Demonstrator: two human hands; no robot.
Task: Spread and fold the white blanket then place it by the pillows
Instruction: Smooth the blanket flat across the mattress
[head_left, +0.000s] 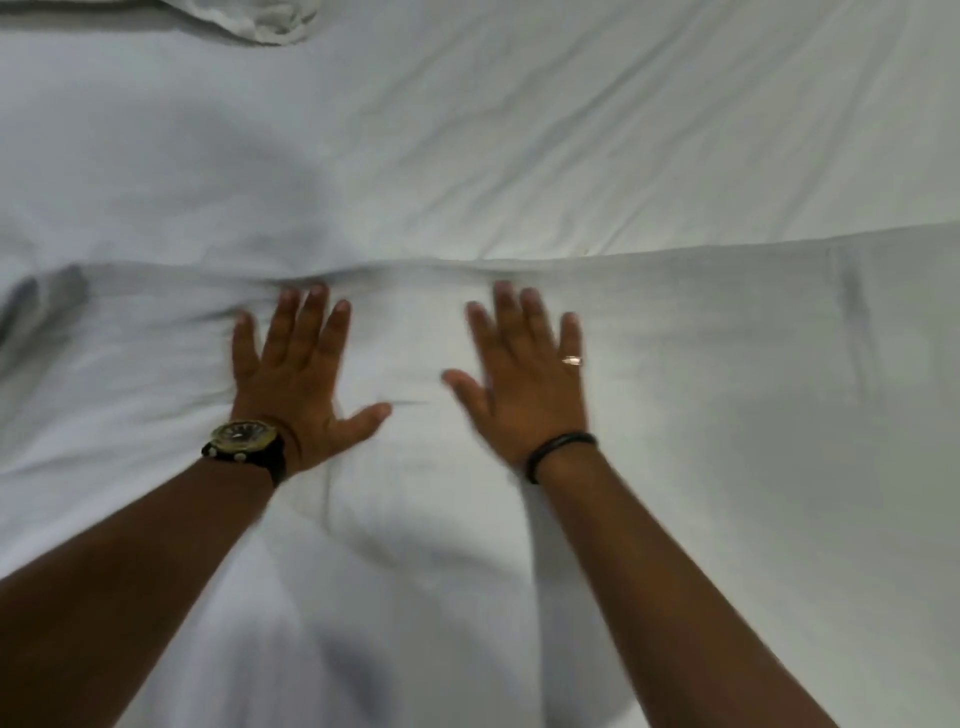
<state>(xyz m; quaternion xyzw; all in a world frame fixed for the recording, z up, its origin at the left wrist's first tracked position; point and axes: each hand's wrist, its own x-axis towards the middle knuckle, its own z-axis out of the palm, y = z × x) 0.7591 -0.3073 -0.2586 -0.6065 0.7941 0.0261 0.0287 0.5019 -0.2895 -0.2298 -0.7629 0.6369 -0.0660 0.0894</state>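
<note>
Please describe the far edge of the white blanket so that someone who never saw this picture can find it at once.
Start from the two hands lying flat with spread fingers, the left hand and the right hand, on the white blanket. Just beyond their fingertips runs the far edge. Unlike the soft wrinkles of the sheet behind it, it is one long raised line crossing the bed.

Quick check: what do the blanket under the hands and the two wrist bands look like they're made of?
White blanket: soft woven cloth, matte, creasing under the flat palms. Watch on left wrist: brass-toned shiny case, likely metal, on a dark strap. Band on right wrist: thin, black, slightly glossy, perhaps rubber or leather.
</note>
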